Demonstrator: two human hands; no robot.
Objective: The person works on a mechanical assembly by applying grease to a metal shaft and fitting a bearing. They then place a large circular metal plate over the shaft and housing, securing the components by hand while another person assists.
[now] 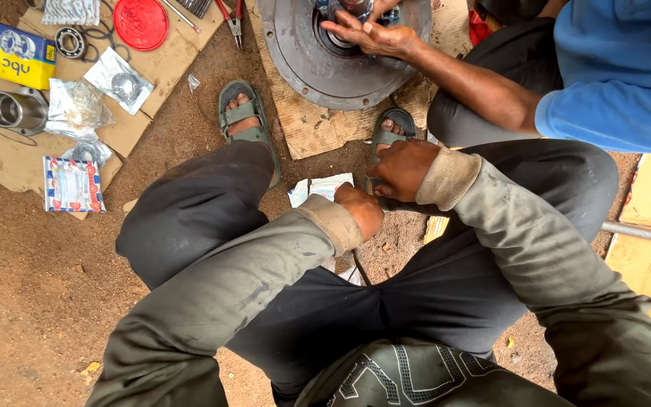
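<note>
Packet (pixel 324 186), white and crinkled, lies mid-frame beside my left hand (pixel 361 209); right hand (pixel 403 167) fingers curled together; I can't tell the left's.

Yellow-blue box (pixel 20 54), clear plastic packets (pixel 77 105), red-bordered white packet (pixel 71 184) on cardboard (pixel 9 154), upper left.

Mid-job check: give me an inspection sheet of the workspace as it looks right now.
Surface: bare dirt ground with cardboard sheets laid on it.
Job's things: white packet low between the knees, at both hands.
Clutter: bearing, red lid, metal sleeve, bagged parts, pliers.
Grippers: left hand and right hand closed near the packet; grip unclear.
Cables: nothing seen.
Surroundings: co-worker's hand on a round metal housing.
</note>
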